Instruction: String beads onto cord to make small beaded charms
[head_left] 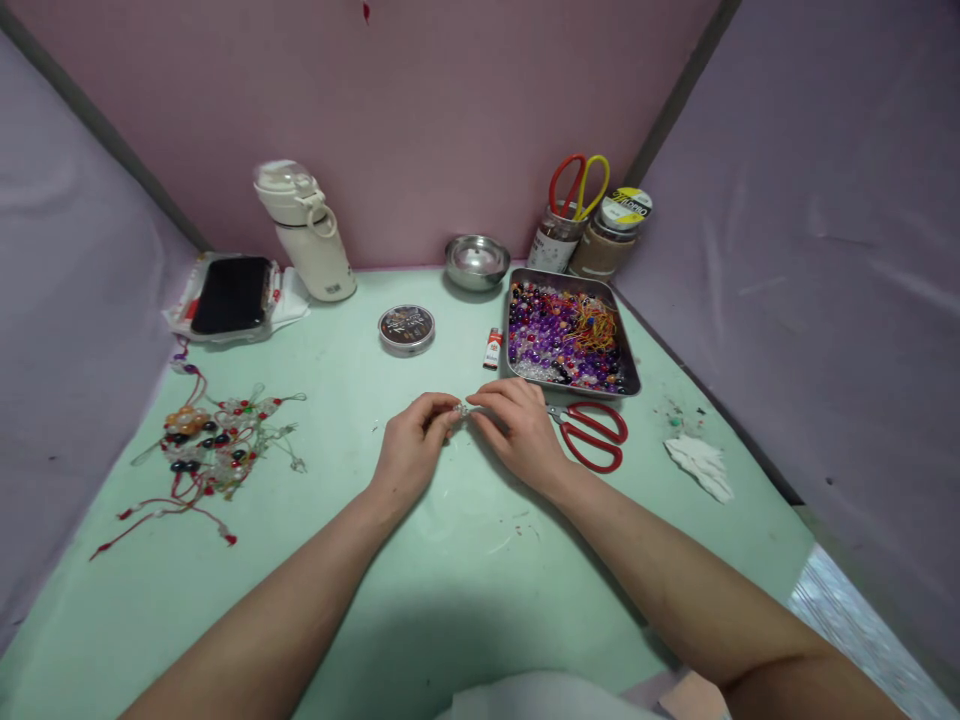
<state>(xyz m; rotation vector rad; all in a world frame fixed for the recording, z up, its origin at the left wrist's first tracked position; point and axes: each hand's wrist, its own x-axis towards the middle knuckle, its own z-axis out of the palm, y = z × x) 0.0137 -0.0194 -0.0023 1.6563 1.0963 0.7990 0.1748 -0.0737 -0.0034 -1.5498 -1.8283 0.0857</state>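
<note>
Small clear beads [461, 410] are pinched between the fingertips of my left hand [416, 440], over the middle of the green table. My right hand [519, 425] meets them from the other side, its thumb and fingers closed on the same beads. Any thread on them is too fine to make out. Just right of my right hand lie red-handled scissors [596, 435], their blades partly hidden by it. Behind that hand stands a metal tray [637, 385] of purple, clear and red beads with tangled orange and yellow cord.
Beaded cords [214, 440] lie at the left. Behind are a phone [232, 295] on a plastic box, a white bottle [315, 240], a round tin [406, 328], a steel bowl [477, 262], a lighter [492, 349] and jars [604, 245]. A crumpled tissue [699, 465] is right.
</note>
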